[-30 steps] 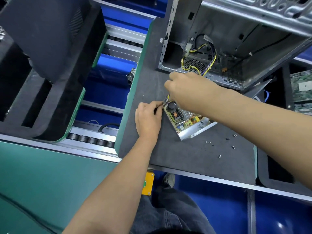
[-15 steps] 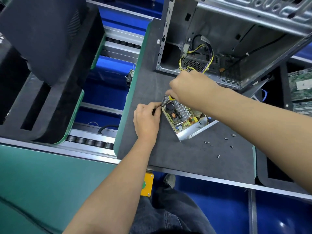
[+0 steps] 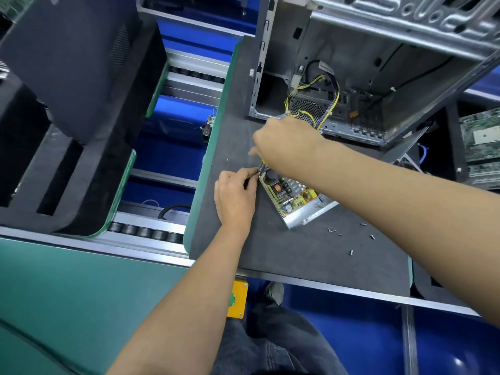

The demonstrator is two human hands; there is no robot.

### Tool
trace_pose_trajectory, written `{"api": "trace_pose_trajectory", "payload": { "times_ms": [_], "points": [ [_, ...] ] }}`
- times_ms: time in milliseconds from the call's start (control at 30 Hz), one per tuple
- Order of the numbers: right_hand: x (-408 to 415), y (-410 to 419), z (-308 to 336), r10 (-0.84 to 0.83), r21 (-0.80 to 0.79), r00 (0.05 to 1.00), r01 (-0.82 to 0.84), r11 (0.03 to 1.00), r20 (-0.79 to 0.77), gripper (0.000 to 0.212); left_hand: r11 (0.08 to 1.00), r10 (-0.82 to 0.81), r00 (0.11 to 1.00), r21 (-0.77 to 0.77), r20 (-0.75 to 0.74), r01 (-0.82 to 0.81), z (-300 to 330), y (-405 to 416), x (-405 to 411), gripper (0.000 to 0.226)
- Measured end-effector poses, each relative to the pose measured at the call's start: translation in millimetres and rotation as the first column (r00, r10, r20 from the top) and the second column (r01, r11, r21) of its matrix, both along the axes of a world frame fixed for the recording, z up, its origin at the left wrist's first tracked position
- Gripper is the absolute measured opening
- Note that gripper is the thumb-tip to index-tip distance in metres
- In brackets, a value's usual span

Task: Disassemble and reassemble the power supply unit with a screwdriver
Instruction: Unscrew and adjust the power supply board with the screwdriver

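The opened power supply unit (image 3: 293, 197) lies on the dark grey mat (image 3: 284, 253), its circuit board with capacitor, coils and heatsink exposed inside a silver metal tray. My left hand (image 3: 234, 197) pinches at the unit's near-left corner, fingers closed there. My right hand (image 3: 285, 143) hovers over the unit's far corner, closed around a screwdriver (image 3: 263, 165), of which only a bit of yellow handle and the shaft show under the fingers. Several small loose screws (image 3: 351, 251) lie on the mat to the right of the unit.
An open metal computer case (image 3: 378, 77) with yellow and black cables stands behind the unit. Black foam trays (image 3: 67, 131) sit at the left across a roller conveyor (image 3: 146, 232). Green circuit boards (image 3: 481, 136) lie at the far right. A yellow button box (image 3: 238, 299) hangs below the mat's edge.
My right hand has lifted slightly up and away over the unit's far corner. The left hand stays at the near-left corner. The camera view has shifted a little.
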State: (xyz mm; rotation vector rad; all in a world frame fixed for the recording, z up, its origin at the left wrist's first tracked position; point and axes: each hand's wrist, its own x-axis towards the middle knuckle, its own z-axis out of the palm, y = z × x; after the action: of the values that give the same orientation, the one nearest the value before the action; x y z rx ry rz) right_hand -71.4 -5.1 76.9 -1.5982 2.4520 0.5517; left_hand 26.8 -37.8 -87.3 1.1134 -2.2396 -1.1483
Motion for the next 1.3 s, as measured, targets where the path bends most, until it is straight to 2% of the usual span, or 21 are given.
{"api": "trace_pose_trajectory", "payload": {
  "times_ms": [100,267,400,467,533,700,800,900,1100,1133,1233,1300],
  "points": [
    [4,8,5,0.011,0.016,0.998,-0.011,1.000,0.055,0.019,1.000,-0.007,1.000,-0.010,-0.012,0.007,0,-1,0,0.013],
    [-5,21,4,0.066,0.027,0.998,-0.066,0.997,0.001,0.004,1.000,0.002,1.000,-0.028,-0.018,-0.003,-2,-1,0,0.014],
    [-11,25,3,-0.007,0.003,0.999,0.007,1.000,-0.045,0.037,0.999,0.003,1.000,-0.034,-0.020,-0.003,0,1,1,0.014],
    [-8,29,0,-0.045,0.007,0.998,0.045,0.999,-0.046,0.035,0.999,0.007,1.000,-0.035,-0.012,-0.008,-1,0,0,0.014],
    [-3,31,1,-0.079,-0.003,0.996,0.079,0.997,0.029,0.027,0.999,0.004,1.000,-0.032,-0.011,-0.004,0,1,0,0.014],
    [-1,23,11,0.069,-0.021,0.995,-0.068,0.997,0.066,0.024,1.000,-0.012,1.000,-0.029,-0.008,0.011,2,1,0,0.014],
    [-1,14,13,0.169,0.053,0.985,-0.168,0.984,-0.018,0.021,0.999,-0.014,1.000,-0.032,-0.015,0.013,2,1,1,0.014],
    [1,1,16,0.203,0.132,0.978,-0.195,0.972,-0.049,0.006,0.999,-0.017,1.000,-0.037,-0.016,0.017,1,-1,2,0.014],
    [14,-7,11,0.167,0.172,0.980,-0.147,0.974,-0.108,0.022,0.997,-0.049,0.999,-0.061,0.003,0.049,1,0,4,0.011],
    [21,-7,8,0.141,0.188,0.984,-0.119,0.975,-0.110,0.023,0.997,-0.048,0.999,-0.052,0.010,0.049,1,0,5,0.011],
    [35,-9,0,-0.001,0.191,0.998,0.014,0.982,-0.068,0.025,0.998,-0.039,0.999,-0.041,-0.008,0.039,4,1,6,0.030],
    [35,-8,1,-0.076,0.129,0.996,0.081,0.988,-0.045,0.028,0.997,-0.048,0.998,-0.057,-0.033,0.046,7,1,8,0.022]
  ]
}}
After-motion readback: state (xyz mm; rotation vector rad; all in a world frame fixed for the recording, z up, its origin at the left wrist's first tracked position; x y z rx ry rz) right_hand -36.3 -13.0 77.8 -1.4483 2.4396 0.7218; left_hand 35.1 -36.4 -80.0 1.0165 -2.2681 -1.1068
